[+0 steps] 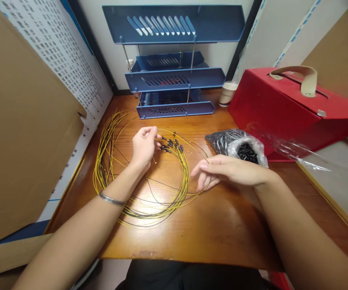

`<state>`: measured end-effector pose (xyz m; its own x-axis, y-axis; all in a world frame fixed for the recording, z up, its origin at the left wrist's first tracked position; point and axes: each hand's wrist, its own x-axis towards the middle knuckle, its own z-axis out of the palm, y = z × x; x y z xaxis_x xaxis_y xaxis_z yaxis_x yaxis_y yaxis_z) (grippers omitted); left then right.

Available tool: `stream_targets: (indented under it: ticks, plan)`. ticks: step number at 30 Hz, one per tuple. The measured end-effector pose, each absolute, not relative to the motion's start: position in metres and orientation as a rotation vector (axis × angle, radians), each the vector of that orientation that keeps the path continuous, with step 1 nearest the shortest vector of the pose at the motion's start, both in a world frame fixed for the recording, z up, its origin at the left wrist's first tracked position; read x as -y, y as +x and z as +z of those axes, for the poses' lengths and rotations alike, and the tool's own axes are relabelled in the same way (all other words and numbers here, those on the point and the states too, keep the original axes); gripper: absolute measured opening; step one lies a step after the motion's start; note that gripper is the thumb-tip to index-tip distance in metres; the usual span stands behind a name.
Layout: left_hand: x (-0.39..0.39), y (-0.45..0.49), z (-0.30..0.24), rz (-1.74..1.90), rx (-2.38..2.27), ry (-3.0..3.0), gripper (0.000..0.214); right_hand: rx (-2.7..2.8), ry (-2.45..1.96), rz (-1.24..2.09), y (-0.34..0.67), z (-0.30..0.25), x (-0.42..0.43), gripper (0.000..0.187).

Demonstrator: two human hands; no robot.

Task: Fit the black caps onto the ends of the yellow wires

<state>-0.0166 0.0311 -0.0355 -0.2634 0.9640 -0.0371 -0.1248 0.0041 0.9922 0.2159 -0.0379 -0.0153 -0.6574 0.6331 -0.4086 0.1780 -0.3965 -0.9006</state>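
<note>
From my end: left hand (146,147) has its thumb and fingers drawn together, pinching a yellow cable (189,142). Right hand (219,171) is half curled, with the same cable between thumb and fingertips, so the strand arcs across the gap between my hands. Coiled bundle (186,177) of yellow and black cable lies on the table (222,237), its near curve passing under my left forearm and its right side between my two hands. Black connectors (178,147) sit clustered just right of the left hand. A second run of loops (100,147) spreads to the left of that hand.

Containers: clear plastic bag (260,147) just beyond the right hand, lying on its side, mouth open toward me, loaded with small black pieces (246,153); too small for me to tell their type. Red box (273,110) beyond and right of the right hand, closed, beige handle (309,82) on top; contents hidden. Paper cup (226,96) past the bag, beside the box; I can't tell what's inside. Blue tray rack (192,108) beyond the left hand, three tiers: something reddish shows through the middle tier's slots, too obscured for me to name. Cardboard (17,121) stands well left of the left hand.
</note>
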Motion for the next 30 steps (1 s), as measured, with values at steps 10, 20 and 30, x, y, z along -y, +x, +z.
stream_targets:
  ticks: [10, 20, 30]
  plan:
    - [-0.032, -0.017, -0.037, 1.444, -1.291, 0.976, 0.01, 1.724, -1.283, 1.919, 0.217, -0.01, 0.035, 0.048]
    - [-0.023, -0.013, -0.037, 1.312, -1.139, 1.136, 0.017, 1.536, -1.52, 0.547, 0.204, -0.024, 0.03, 0.044]
    - [-0.02, -0.013, -0.039, 1.242, -1.049, 1.228, 0.015, 1.53, -1.559, -0.185, 0.207, -0.028, 0.031, 0.043]
